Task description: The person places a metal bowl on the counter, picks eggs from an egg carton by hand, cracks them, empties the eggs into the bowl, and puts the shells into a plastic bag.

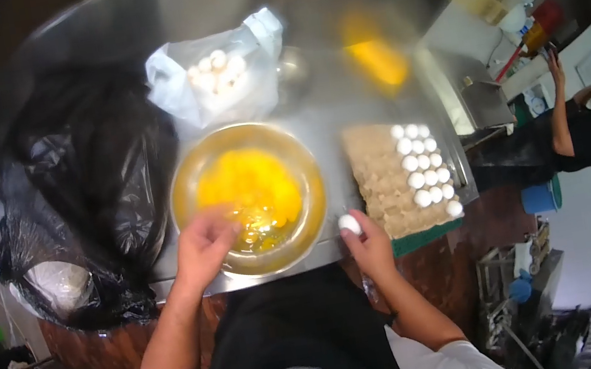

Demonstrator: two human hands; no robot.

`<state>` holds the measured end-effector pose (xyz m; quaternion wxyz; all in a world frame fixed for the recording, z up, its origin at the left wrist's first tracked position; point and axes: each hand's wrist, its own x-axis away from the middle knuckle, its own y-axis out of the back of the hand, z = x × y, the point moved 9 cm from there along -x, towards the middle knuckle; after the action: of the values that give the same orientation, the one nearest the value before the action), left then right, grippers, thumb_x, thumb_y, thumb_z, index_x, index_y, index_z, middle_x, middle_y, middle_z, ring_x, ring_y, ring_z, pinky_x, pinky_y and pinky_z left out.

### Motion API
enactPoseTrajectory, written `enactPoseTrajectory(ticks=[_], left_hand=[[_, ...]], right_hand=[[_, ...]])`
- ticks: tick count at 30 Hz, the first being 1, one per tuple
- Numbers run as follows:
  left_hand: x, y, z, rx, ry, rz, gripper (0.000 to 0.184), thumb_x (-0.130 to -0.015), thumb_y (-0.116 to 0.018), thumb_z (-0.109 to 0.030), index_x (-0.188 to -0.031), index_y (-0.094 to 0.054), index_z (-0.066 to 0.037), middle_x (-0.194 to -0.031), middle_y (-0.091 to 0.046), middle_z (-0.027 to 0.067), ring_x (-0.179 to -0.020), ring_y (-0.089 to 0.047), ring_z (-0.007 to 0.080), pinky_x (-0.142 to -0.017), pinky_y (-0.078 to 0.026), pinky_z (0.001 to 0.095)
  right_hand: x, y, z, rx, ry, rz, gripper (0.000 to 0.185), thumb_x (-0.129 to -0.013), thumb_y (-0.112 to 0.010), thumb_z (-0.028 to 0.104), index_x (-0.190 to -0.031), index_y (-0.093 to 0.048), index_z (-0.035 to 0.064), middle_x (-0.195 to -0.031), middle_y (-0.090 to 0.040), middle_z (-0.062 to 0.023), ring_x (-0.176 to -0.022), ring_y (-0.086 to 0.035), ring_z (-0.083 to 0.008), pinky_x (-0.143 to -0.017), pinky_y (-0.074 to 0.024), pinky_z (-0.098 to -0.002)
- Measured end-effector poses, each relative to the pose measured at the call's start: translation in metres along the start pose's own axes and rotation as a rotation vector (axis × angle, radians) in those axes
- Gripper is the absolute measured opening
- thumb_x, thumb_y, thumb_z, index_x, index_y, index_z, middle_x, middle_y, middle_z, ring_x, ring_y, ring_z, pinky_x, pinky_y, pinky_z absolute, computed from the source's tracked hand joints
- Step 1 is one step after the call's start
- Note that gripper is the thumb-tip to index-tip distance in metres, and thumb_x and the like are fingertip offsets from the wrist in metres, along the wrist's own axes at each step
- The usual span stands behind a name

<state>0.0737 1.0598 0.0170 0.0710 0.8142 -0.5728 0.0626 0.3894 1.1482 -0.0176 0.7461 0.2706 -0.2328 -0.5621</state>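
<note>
Over the left side of a metal bowl [314,182] is my left hand [205,245], somewhat blurred, its thumb and fingers apart with nothing visible in them. Inside the bowl lie many yellow egg yolks [249,184] in clear egg white. A whole white egg [349,224] is gripped in the fingers of my right hand [369,244], between the bowl and a cardboard egg tray [379,180]. White eggs [423,161] fill the tray's right-hand cups, while its left-hand cups hold none.
A white plastic bag [178,87] with eggshells lies behind the bowl. Black plastic [83,193] covers the left side of the metal table [328,95]. Something green [426,237] sits under the tray's near edge. At right, a person in dark clothes [585,130] raises an arm.
</note>
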Motion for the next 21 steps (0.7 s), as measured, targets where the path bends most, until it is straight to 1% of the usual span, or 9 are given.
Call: enactPoseTrajectory(ticks=[3,6,7,9,12,13,15,18,21], left_hand=[[0.000,-0.007,-0.001,0.051,0.012,0.053,0.035,-0.085,-0.071,-0.005,-0.119,-0.063,-0.002,-0.088,-0.064,-0.0008,-0.077,-0.056,0.0036,-0.072,-0.045,0.0188],[0.000,-0.033,-0.017,0.056,-0.097,0.174,0.041,-0.082,-0.074,-0.007,-0.122,-0.063,-0.004,-0.092,-0.066,0.0002,-0.081,-0.057,0.0049,-0.072,-0.046,0.0206],[0.001,-0.040,-0.024,0.035,-0.128,0.186,0.042,-0.082,-0.075,-0.010,-0.121,-0.063,-0.004,-0.093,-0.067,0.0021,-0.081,-0.058,0.0070,-0.072,-0.047,0.0222],[0.002,-0.053,-0.042,-0.012,-0.188,0.209,0.042,-0.081,-0.077,-0.014,-0.120,-0.064,-0.004,-0.096,-0.069,0.0060,-0.082,-0.061,0.0113,-0.074,-0.050,0.0255],[-0.002,-0.058,-0.052,-0.183,-0.214,0.190,0.043,-0.080,-0.077,-0.019,-0.120,-0.065,-0.007,-0.100,-0.070,0.0061,-0.081,-0.062,0.0136,-0.074,-0.050,0.0265],[-0.003,-0.057,-0.057,-0.222,-0.249,0.163,0.043,-0.079,-0.075,-0.023,-0.119,-0.066,-0.010,-0.097,-0.071,0.0060,-0.077,-0.063,0.0145,-0.072,-0.051,0.0275],[-0.005,-0.054,-0.053,-0.234,-0.197,0.164,0.041,-0.079,-0.075,-0.022,-0.118,-0.067,-0.011,-0.095,-0.071,0.0063,-0.074,-0.063,0.0148,-0.069,-0.052,0.0280],[-0.008,-0.050,-0.046,-0.234,-0.175,0.137,0.039,-0.078,-0.074,-0.020,-0.116,-0.068,-0.010,-0.092,-0.071,0.0069,-0.069,-0.064,0.0150,-0.067,-0.052,0.0286],[-0.010,-0.046,-0.039,-0.256,-0.156,0.110,0.038,-0.078,-0.073,-0.020,-0.113,-0.068,-0.008,-0.091,-0.071,0.0080,-0.067,-0.064,0.0151,-0.065,-0.052,0.0286]], right_hand=[[-0.008,-0.026,-0.007,-0.800,-0.489,0.229,0.038,-0.096,-0.052,0.034,-0.121,-0.058,0.0059,-0.091,-0.067,-0.0076,-0.062,-0.061,-0.0158,-0.056,-0.0499,-0.0274],[-0.009,-0.046,0.037,-1.115,-0.528,0.489,0.042,-0.098,-0.042,0.040,-0.122,-0.055,0.0075,-0.085,-0.066,-0.0076,-0.059,-0.059,-0.0162,-0.052,-0.0470,-0.0263],[-0.011,-0.048,0.055,-1.089,-0.482,0.548,0.046,-0.098,-0.039,0.044,-0.122,-0.056,0.0081,-0.085,-0.066,-0.0064,-0.064,-0.059,-0.0137,-0.056,-0.0455,-0.0251],[-0.017,-0.059,0.076,-1.067,-0.447,0.572,0.046,-0.099,-0.038,0.044,-0.121,-0.056,0.0076,-0.086,-0.066,-0.0066,-0.064,-0.059,-0.0137,-0.056,-0.0455,-0.0252],[-0.023,-0.075,0.098,-0.973,-0.402,0.574,0.048,-0.102,-0.034,0.046,-0.119,-0.056,0.0063,-0.085,-0.063,-0.0052,-0.064,-0.059,-0.0123,-0.055,-0.0451,-0.0239],[-0.025,-0.079,0.102,-0.930,-0.375,0.574,0.048,-0.103,-0.034,0.046,-0.118,-0.057,0.0061,-0.085,-0.063,-0.0047,-0.064,-0.058,-0.0118,-0.055,-0.0450,-0.0235],[-0.027,-0.083,0.113,-0.866,-0.330,0.554,0.046,-0.103,-0.035,0.045,-0.113,-0.057,0.0058,-0.083,-0.060,-0.0033,-0.063,-0.057,-0.0098,-0.054,-0.0447,-0.0223],[-0.030,-0.089,0.118,-0.806,-0.267,0.509,0.040,-0.104,-0.036,0.039,-0.113,-0.058,0.0062,-0.081,-0.060,-0.0043,-0.061,-0.056,-0.0120,-0.054,-0.0455,-0.0241],[-0.031,-0.094,0.118,-0.732,-0.245,0.518,0.037,-0.104,-0.037,0.036,-0.112,-0.058,0.0066,-0.082,-0.059,-0.0044,-0.061,-0.055,-0.0113,-0.053,-0.0449,-0.0243]])
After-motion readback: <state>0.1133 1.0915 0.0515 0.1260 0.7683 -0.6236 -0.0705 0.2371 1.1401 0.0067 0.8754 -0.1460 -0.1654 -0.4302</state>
